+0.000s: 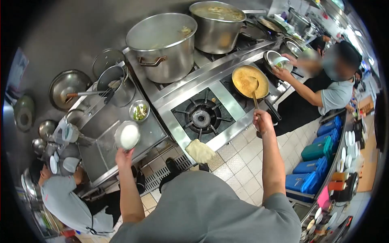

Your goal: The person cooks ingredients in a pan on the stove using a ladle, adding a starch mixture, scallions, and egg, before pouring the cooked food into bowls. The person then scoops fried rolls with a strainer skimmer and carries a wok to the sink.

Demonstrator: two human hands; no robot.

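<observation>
My left hand (pixel 125 155) holds a clear bowl (pixel 117 135) with white contents, over the front edge of the steel counter (pixel 152 139). Just behind it stands a small metal bowl (pixel 139 110) of cut green vegetables. On the right, my right hand (pixel 263 121) is closed round the handle of a ladle (pixel 255 95). The ladle's head rests in orange-yellow food in a pan (pixel 265 95). The pan's dark handle (pixel 274 112) points towards me, beside my right hand. Between my hands lies an unoccupied burner (pixel 200 118), with a pale cloth (pixel 200 151) at the stove's front edge.
Two large steel pots (pixel 172 60) (pixel 216 38) stand at the back. On the right, a co-worker (pixel 338 91) holds a bowl near the pan. Another person (pixel 71 198) is at the lower left by the sink (pixel 101 150). Blue bins (pixel 304 180) line the right.
</observation>
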